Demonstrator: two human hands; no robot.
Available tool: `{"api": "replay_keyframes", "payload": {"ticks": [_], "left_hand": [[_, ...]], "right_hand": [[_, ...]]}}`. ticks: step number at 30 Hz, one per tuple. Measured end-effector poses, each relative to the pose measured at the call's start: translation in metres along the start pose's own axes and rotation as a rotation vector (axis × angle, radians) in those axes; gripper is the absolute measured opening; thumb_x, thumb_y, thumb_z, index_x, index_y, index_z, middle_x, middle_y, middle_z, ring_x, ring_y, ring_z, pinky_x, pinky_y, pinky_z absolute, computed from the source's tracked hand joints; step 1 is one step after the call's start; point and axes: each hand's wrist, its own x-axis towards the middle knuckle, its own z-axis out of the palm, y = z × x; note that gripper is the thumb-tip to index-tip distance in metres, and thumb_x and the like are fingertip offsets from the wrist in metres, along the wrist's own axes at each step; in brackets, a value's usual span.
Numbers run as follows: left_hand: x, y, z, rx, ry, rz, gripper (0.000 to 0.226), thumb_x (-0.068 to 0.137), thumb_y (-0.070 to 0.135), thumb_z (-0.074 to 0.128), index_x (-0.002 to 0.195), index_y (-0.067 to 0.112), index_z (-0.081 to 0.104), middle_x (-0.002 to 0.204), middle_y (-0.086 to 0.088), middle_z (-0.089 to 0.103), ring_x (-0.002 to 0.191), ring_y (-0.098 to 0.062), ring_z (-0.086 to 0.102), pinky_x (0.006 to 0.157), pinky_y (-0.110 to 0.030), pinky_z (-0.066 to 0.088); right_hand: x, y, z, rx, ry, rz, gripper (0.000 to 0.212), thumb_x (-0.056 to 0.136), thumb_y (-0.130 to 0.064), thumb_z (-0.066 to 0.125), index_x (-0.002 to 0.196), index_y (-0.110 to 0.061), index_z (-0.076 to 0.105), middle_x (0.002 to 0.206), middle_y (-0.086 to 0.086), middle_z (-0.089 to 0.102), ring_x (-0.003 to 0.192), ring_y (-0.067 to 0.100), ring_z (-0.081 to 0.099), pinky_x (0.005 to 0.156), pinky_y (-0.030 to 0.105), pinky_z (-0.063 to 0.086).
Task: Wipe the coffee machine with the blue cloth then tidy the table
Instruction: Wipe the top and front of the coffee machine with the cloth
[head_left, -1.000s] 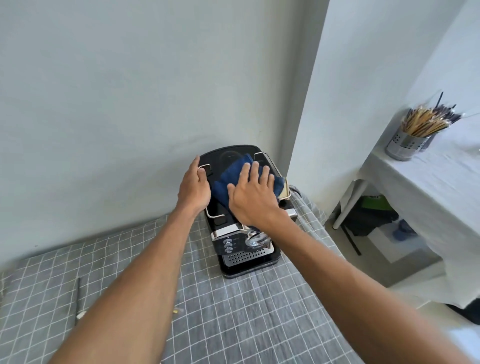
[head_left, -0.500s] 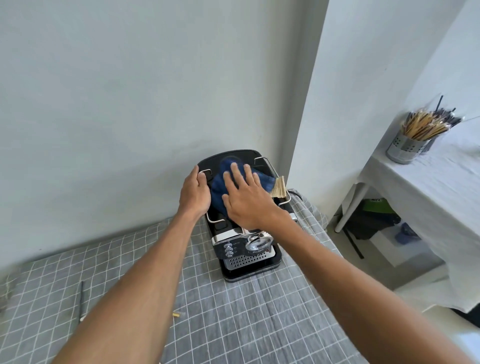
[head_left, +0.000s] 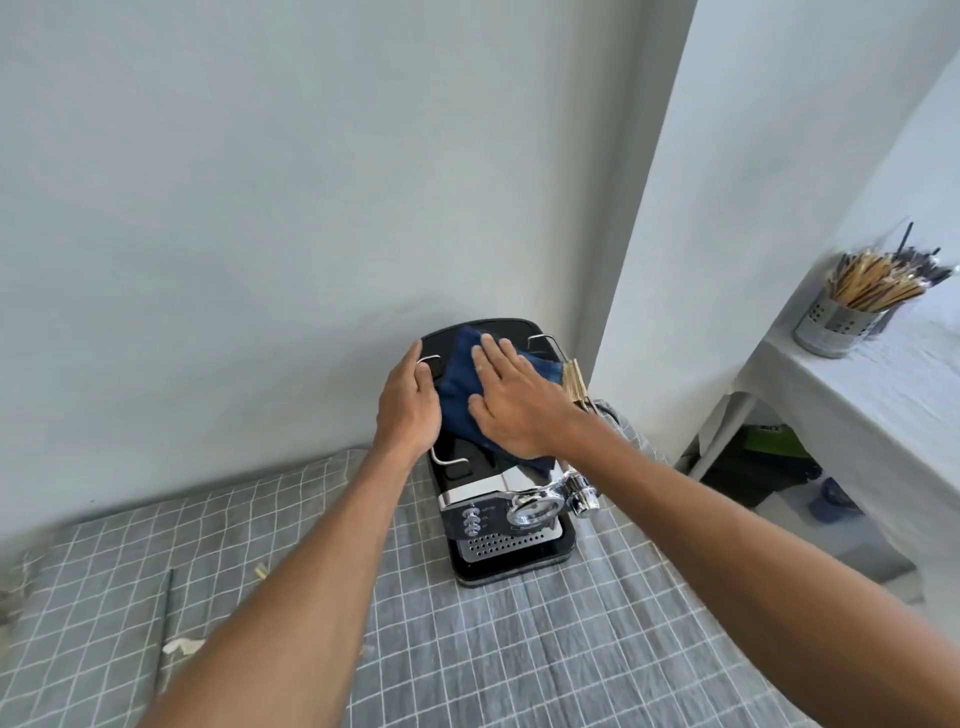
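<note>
A black and chrome coffee machine (head_left: 506, 525) stands at the back of the table against the wall. The blue cloth (head_left: 460, 395) lies spread on its flat top. My right hand (head_left: 514, 402) presses flat on the cloth with fingers spread toward the wall. My left hand (head_left: 408, 408) grips the machine's left top edge beside a wire rail. A bundle of wooden sticks (head_left: 574, 382) rests on the machine's right top edge, next to the cloth.
The table has a grey checked tablecloth (head_left: 519, 649). A dark thin stick (head_left: 167, 603) and small scraps (head_left: 182, 646) lie on its left part. At right stands a white table (head_left: 883, 395) with a metal holder of sticks (head_left: 841, 322); bags sit under it.
My right hand has slid the cloth from the machine's front toward the back, near the wall. The left hand has stayed on the machine's left edge.
</note>
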Motion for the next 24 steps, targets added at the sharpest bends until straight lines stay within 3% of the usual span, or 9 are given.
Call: {"api": "replay_keyframes", "payload": {"ticks": [3, 9, 16, 24], "left_hand": [[-0.002, 0.0, -0.001, 0.008, -0.024, -0.001, 0.048, 0.111, 0.032, 0.028, 0.158, 0.032, 0.035, 0.162, 0.003, 0.038, 0.145, -0.016, 0.039, 0.119, -0.032, 0.028], [0.002, -0.001, -0.002, 0.005, -0.025, -0.016, 0.047, 0.111, 0.033, 0.031, 0.157, 0.035, 0.037, 0.162, 0.003, 0.039, 0.145, -0.017, 0.039, 0.119, -0.035, 0.03], [-0.001, 0.003, -0.003, -0.009, -0.04, -0.049, 0.047, 0.111, 0.034, 0.028, 0.157, 0.036, 0.036, 0.161, 0.002, 0.041, 0.141, -0.02, 0.044, 0.117, -0.042, 0.033], [0.004, 0.003, -0.002, 0.004, -0.055, -0.046, 0.047, 0.111, 0.032, 0.026, 0.157, 0.034, 0.036, 0.163, 0.004, 0.036, 0.146, -0.015, 0.037, 0.12, -0.034, 0.028]], "right_hand": [[0.027, -0.007, -0.012, 0.031, -0.033, 0.11, 0.071, 0.107, -0.034, 0.026, 0.16, 0.005, 0.001, 0.169, 0.025, -0.004, 0.158, 0.039, -0.003, 0.129, 0.048, 0.006], [0.002, 0.01, -0.006, 0.037, -0.005, -0.076, 0.068, 0.109, -0.037, 0.031, 0.162, 0.0, 0.011, 0.172, 0.016, 0.003, 0.159, 0.033, -0.001, 0.128, 0.043, 0.006], [0.036, -0.001, -0.017, 0.036, -0.019, 0.03, 0.068, 0.106, -0.031, 0.033, 0.159, 0.007, 0.011, 0.169, 0.024, 0.009, 0.156, 0.039, 0.007, 0.127, 0.044, 0.009], [-0.028, 0.003, -0.002, -0.005, 0.017, -0.136, 0.077, 0.103, -0.048, 0.027, 0.162, -0.002, 0.009, 0.172, 0.013, 0.006, 0.159, 0.028, 0.0, 0.126, 0.037, 0.004]]}}
